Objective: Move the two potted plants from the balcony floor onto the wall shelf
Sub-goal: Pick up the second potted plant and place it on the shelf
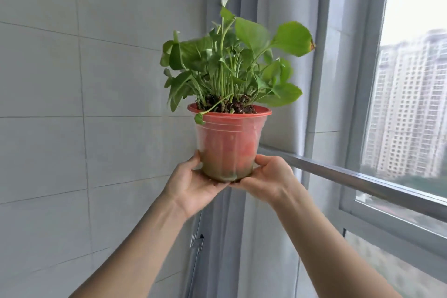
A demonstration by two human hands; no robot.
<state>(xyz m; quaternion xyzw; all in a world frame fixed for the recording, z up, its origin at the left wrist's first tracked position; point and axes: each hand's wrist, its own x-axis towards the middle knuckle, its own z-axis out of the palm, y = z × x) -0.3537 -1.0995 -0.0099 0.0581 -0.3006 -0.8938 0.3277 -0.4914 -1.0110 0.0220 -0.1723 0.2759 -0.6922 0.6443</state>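
Observation:
A potted plant (228, 138) in a translucent red plastic pot, with dark soil and broad green leaves, is held upright in the air in front of the corner of the balcony. My left hand (193, 184) cups the pot's base from the left and below. My right hand (268, 176) cups the base from the right, fingers under it. Both arms are stretched upward. No shelf and no second plant are in view.
A grey tiled wall (72, 104) fills the left. Grey curtains (273, 80) hang in the corner behind the plant. A metal rail (362, 181) and a window (411, 104) with high-rise buildings outside run along the right. A small clear bracket (197, 241) sits low on the wall.

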